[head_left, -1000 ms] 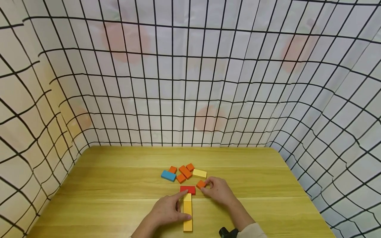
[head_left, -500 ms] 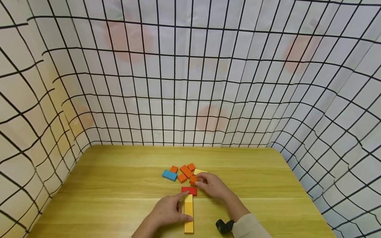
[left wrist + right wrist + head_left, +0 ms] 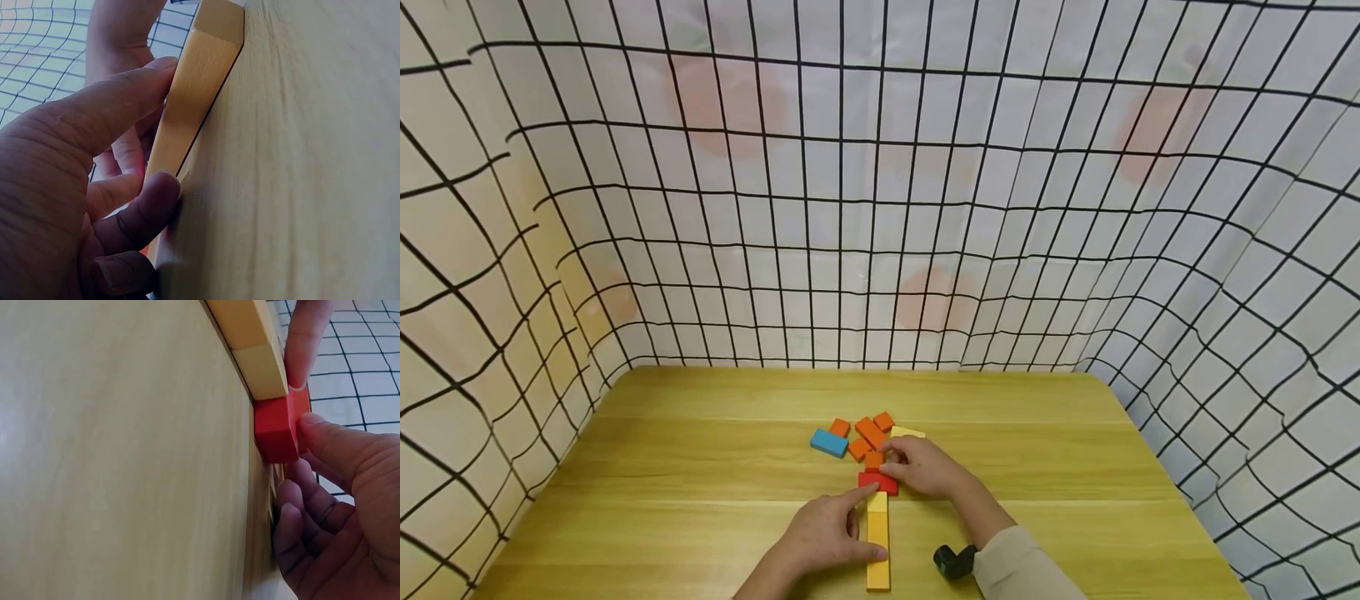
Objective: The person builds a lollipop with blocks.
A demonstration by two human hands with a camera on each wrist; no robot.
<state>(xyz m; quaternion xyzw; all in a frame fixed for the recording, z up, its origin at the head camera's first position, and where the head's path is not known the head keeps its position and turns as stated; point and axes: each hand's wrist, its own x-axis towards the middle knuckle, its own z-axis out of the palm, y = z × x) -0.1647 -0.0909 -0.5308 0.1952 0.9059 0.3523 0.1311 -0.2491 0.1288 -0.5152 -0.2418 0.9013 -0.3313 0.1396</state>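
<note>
In the head view a row of yellow blocks runs away from the near side of the table, with a red block crosswise at its far end. My left hand lies along the row, its index fingertip at the red block and its thumb on the yellow. My right hand pinches a small orange block right at the red block's far side. In the right wrist view, the red block abuts a pale yellow block; my right thumb overlaps the red there.
Beyond the hands lie a blue block, several orange blocks and a pale yellow block partly behind my right hand. A black device is at the right wrist. Black wire grid stands around the wooden table.
My right hand has carried the orange block leftward from the right of the red block to just behind its middle. My left hand has stayed on the row.
</note>
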